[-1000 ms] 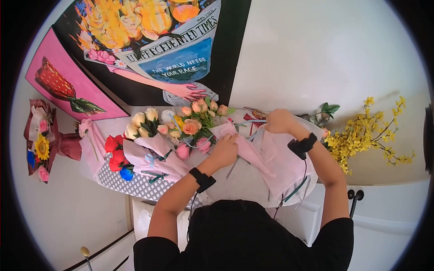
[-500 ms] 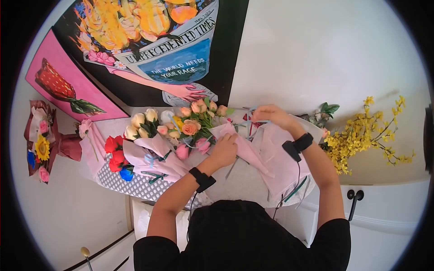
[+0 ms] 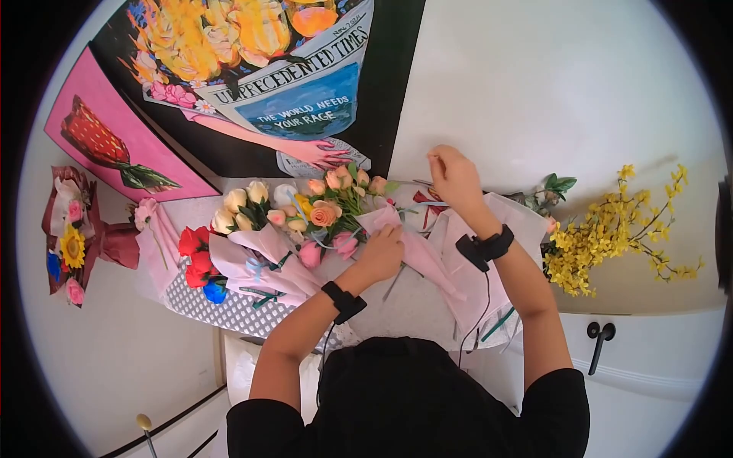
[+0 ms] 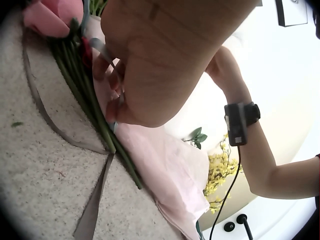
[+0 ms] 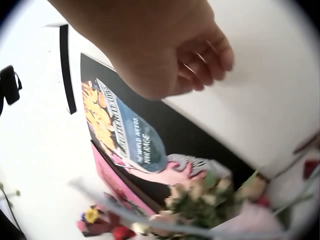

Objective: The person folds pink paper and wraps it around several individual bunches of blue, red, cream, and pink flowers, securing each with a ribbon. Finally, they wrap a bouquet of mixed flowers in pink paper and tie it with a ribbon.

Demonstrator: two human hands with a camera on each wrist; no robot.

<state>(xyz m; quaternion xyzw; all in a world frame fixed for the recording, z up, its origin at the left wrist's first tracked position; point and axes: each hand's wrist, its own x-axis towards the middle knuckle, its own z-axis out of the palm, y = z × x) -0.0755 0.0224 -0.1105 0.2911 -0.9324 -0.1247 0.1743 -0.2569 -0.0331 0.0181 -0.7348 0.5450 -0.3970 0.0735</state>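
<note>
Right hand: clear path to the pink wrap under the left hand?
Probably yes: the right hand is raised nearby, and the pink wrap lies with its tapered end uncovered; the left hand covers only part of it.

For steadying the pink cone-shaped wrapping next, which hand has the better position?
Probably the left. The left hand holds the pink cone-shaped wrapping, while the right hand is raised away from it, in front of the wall.

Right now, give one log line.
left hand: holds pale pink paper cone | right hand: raised, fingers curled, grip unclear | large peach rose: left of cone
</note>
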